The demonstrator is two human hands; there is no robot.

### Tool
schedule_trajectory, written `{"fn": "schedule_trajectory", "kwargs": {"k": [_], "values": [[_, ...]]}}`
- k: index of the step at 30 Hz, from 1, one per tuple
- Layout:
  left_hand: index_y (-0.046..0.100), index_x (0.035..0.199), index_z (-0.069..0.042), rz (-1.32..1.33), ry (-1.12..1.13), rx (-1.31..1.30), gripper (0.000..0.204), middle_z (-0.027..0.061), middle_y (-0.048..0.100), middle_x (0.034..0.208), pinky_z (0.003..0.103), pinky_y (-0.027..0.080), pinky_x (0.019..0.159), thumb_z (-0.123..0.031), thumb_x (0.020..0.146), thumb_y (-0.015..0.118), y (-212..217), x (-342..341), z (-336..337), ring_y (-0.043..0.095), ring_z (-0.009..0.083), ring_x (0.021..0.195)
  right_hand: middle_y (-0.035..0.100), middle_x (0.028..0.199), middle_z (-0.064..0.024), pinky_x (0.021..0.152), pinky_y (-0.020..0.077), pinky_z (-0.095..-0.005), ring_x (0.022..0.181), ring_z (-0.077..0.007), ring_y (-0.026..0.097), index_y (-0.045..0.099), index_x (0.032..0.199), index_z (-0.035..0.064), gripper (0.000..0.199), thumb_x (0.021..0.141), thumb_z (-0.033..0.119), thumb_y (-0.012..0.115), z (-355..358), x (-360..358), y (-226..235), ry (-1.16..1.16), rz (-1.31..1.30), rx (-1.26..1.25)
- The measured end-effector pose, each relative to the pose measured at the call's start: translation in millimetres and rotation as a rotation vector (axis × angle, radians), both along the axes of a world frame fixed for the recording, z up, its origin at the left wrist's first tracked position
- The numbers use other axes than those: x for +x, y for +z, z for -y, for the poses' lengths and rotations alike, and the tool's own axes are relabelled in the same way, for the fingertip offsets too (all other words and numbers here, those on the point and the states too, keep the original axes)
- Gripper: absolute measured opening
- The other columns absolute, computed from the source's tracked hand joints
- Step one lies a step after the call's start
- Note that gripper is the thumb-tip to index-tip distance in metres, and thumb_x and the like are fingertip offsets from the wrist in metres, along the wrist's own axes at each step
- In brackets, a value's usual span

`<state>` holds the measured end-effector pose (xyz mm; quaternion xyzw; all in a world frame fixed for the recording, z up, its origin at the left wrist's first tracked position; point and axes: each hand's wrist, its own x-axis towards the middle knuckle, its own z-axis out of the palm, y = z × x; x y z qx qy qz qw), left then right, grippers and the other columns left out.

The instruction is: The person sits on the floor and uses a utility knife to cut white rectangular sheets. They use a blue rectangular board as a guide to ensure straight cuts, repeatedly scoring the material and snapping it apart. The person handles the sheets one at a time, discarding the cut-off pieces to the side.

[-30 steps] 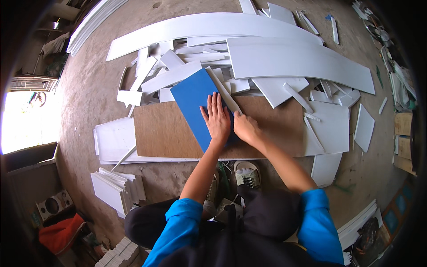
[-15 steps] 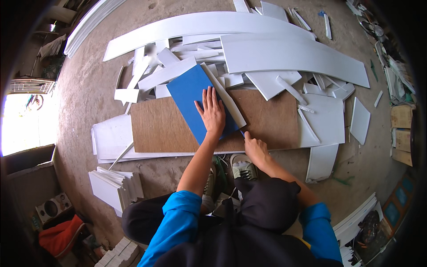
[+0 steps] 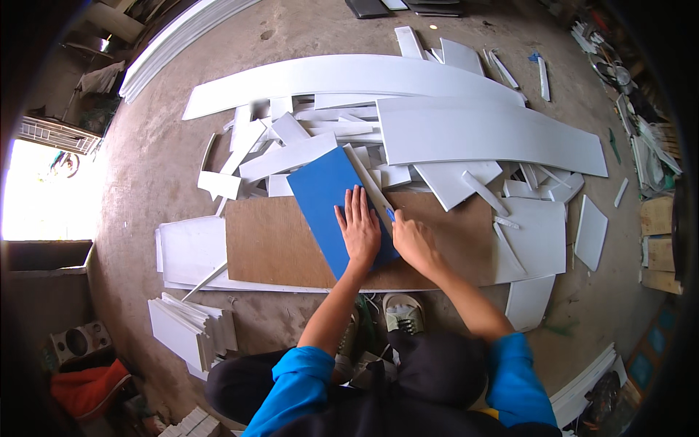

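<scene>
A blue rectangular panel [image 3: 324, 197] lies tilted on a brown board [image 3: 266, 244] on the floor. My left hand [image 3: 358, 231] presses flat on the panel's near right part, fingers spread. A pale straight strip [image 3: 366, 183] runs along the panel's right edge. My right hand [image 3: 413, 242] sits just right of the left hand. It is closed on a small blue-handled cutter [image 3: 391, 214] whose tip meets the strip's edge.
White panel offcuts lie scattered behind and right of the board, among them long curved sheets [image 3: 349, 76]. A stack of white pieces [image 3: 191, 329] stands at lower left. My shoes [image 3: 403, 313] are at the board's near edge. Wood blocks [image 3: 659, 240] lie at far right.
My right hand drew back toward me past the board's near edge, then came up again beside the left hand. The left hand stayed pressed on the blue panel.
</scene>
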<state>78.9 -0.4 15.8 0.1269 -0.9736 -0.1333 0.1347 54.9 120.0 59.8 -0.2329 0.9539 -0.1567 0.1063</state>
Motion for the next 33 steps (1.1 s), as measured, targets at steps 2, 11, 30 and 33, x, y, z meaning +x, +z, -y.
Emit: {"fn": "schedule_trajectory", "kwargs": {"k": [2,11,30,33], "values": [[0.032,0.131,-0.003,-0.007,-0.001,0.014,0.048,0.0075,0.03,0.138,0.046,0.01,0.106,-0.017,0.085,0.041,1.7,-1.4,1.1,0.021,0.022,0.131,0.061,0.063,-0.02,0.052,0.0512,-0.0408,0.062,-0.0338,0.062,0.047,0.091,0.0001,0.018,0.086,0.017,0.043,14.6,-12.7,-9.6,0.008,0.024,0.001],[0.033,0.13,-0.003,0.008,0.014,0.014,0.047,0.0077,0.03,0.138,0.046,0.01,0.106,-0.017,0.086,0.041,-3.1,4.2,7.7,0.022,0.0222,0.131,0.061,0.073,-0.0232,0.061,0.0509,-0.0439,0.071,-0.0362,0.062,0.047,0.092,-0.0016,0.022,0.086,0.017,0.038,35.1,-17.0,-10.9,0.011,0.184,-0.042],[0.032,0.131,-0.007,-0.03,0.022,-0.016,0.045,0.0047,0.032,0.137,0.045,0.009,0.106,-0.018,0.088,0.039,-3.0,4.5,3.8,0.021,0.0205,0.131,0.06,0.066,-0.0226,0.055,0.0519,-0.0408,0.066,-0.0343,0.063,0.044,0.093,-0.0021,0.016,0.079,0.005,0.043,-39.2,73.9,-14.0,0.037,0.248,0.068],[0.032,0.131,-0.008,-0.031,0.021,-0.019,0.046,0.0045,0.031,0.137,0.045,0.009,0.106,-0.018,0.088,0.039,-3.3,4.2,3.7,0.021,0.0204,0.131,0.06,0.064,-0.0225,0.053,0.0518,-0.04,0.063,-0.0339,0.063,0.042,0.095,-0.0022,0.018,0.078,0.004,0.045,-42.3,79.0,-15.2,0.028,0.207,0.071]]}}
